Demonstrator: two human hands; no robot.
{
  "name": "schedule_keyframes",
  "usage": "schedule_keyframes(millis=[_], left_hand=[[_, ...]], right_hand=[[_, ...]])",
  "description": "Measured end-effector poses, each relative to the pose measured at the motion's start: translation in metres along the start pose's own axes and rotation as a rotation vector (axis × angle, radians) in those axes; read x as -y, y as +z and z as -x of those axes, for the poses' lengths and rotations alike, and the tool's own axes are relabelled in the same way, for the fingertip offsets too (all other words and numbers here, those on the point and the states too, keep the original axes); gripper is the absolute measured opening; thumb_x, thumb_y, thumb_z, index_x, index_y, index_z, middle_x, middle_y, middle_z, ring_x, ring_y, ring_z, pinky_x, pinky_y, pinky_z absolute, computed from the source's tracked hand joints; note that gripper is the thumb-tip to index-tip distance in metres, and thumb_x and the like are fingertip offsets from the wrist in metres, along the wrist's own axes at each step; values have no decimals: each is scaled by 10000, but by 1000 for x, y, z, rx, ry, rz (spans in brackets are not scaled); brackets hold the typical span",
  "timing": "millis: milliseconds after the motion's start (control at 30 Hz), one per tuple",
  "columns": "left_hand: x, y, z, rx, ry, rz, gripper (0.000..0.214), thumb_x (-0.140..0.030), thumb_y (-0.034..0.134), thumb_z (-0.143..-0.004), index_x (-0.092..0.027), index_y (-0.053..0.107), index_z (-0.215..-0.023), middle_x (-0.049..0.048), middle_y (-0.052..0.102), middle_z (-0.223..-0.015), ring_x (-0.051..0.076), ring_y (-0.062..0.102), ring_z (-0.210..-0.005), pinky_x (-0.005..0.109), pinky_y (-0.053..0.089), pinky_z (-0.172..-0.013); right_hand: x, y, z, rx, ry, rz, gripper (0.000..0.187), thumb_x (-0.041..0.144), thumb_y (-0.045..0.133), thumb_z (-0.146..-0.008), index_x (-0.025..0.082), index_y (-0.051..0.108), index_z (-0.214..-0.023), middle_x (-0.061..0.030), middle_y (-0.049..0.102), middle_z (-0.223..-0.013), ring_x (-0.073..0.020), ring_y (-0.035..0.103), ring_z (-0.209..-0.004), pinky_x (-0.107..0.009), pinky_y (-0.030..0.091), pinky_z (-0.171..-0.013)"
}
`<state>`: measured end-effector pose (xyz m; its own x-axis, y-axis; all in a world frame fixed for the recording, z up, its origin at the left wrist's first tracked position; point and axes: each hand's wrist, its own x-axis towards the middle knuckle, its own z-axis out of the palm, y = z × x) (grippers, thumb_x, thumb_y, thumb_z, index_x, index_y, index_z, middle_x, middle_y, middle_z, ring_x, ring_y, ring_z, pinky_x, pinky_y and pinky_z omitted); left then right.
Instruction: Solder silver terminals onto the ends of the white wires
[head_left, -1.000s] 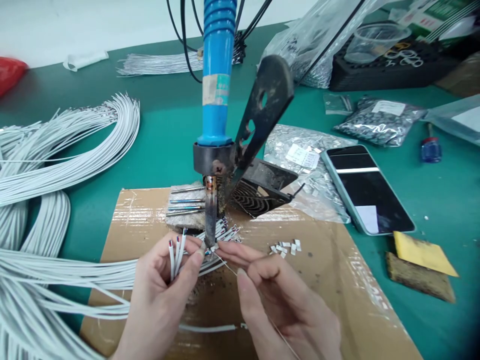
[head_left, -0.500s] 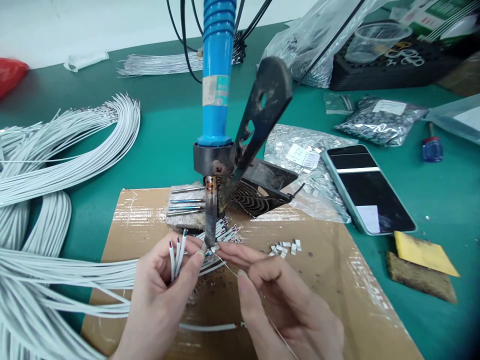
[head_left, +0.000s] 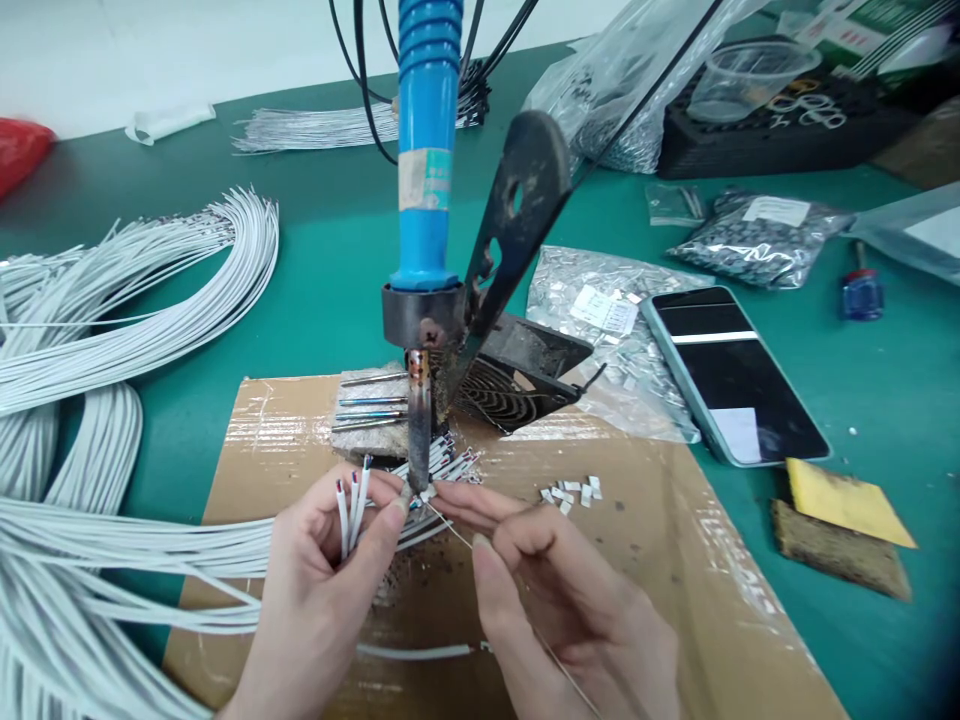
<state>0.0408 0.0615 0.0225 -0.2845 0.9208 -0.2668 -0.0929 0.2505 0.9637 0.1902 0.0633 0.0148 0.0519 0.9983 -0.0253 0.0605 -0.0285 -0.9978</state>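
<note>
A blue-handled soldering iron stands tip-down in a blackened metal stand over a taped cardboard sheet. My left hand is closed on a few white cables with stripped ends and pinches one at the iron's tip. My right hand pinches a thin solder wire, its end meeting the same tip beside a tiny white connector. More finished cable ends lie just behind the tip.
Large bundles of white cables fill the left of the green table. Small white connectors lie on the cardboard. A phone, bags of parts, a yellow sponge and a screwdriver sit to the right.
</note>
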Motion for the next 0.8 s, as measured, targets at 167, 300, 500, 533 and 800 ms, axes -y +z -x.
schedule_keyframes(millis=[167,300,500,533,800], left_hand=[[-1,1,0,-11,8,4,114,-244,783,-916,-226,786,-803,-2,754,-823,130,649,-710,168,523,-675],[-1,-1,0,6,11,-4,130,-256,771,-933,-231,780,-806,-8,751,-795,124,632,-698,156,511,-659],[1,-2,0,32,24,-7,125,-286,765,-952,-246,777,-835,-27,753,-811,108,639,-718,133,507,-685],[2,-2,0,32,25,-4,122,-293,765,-953,-246,777,-841,-30,752,-811,107,640,-721,131,507,-689],[3,-4,-1,53,35,4,106,-314,774,-952,-256,779,-863,-44,741,-845,93,658,-747,117,506,-722]], right_hand=[[3,0,0,-4,-8,-2,238,197,612,-987,257,597,-757,-46,841,-1146,-217,817,-1031,-288,618,-893],[3,0,0,-2,-2,5,239,206,609,-990,261,601,-758,-36,838,-1162,-214,813,-1038,-287,616,-887],[2,2,1,-10,-18,-9,239,185,593,-993,272,589,-769,9,830,-1169,-173,807,-1041,-248,588,-922],[2,2,1,-6,-15,-4,237,186,594,-991,272,590,-770,11,830,-1171,-171,807,-1040,-247,585,-927],[2,0,0,15,30,-11,230,219,601,-987,268,590,-763,-24,836,-1153,-202,808,-1051,-280,594,-937]])
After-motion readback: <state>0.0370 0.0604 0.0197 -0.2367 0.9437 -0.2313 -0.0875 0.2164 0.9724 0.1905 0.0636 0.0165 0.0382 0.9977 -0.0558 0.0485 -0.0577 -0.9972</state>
